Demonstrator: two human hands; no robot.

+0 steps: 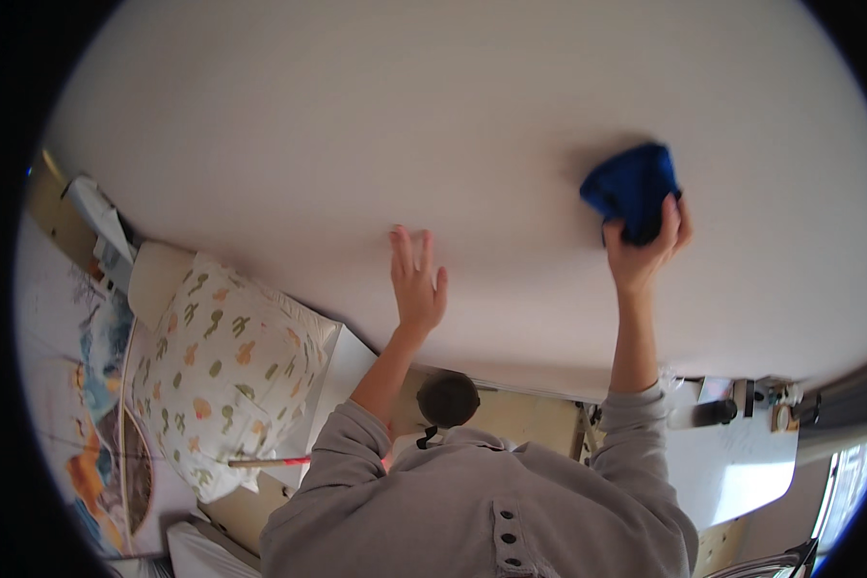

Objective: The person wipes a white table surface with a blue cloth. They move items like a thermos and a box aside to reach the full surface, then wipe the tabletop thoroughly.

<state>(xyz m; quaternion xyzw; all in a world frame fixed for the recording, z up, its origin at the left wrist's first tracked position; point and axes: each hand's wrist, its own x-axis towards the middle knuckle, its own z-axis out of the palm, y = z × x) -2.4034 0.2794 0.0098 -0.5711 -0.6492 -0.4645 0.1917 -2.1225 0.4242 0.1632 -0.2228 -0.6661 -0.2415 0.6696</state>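
A broad pale wall fills the upper part of the view. My right hand grips a folded dark blue cloth, which lies up against the wall to the right. The thumb and fingers hold the cloth's lower end, and its upper part fans out above them. My left hand is lower and further left. It holds nothing, with its fingers apart and pointing up at the wall; the fingertips look close to the surface or touching it. Both forearms are bare below pushed-up grey sleeves.
A cactus-print fabric covers a bulky item at lower left, near a stick with a red end. A dark round container stands low below my arms. To the right, a white table bears a dark bottle and small items.
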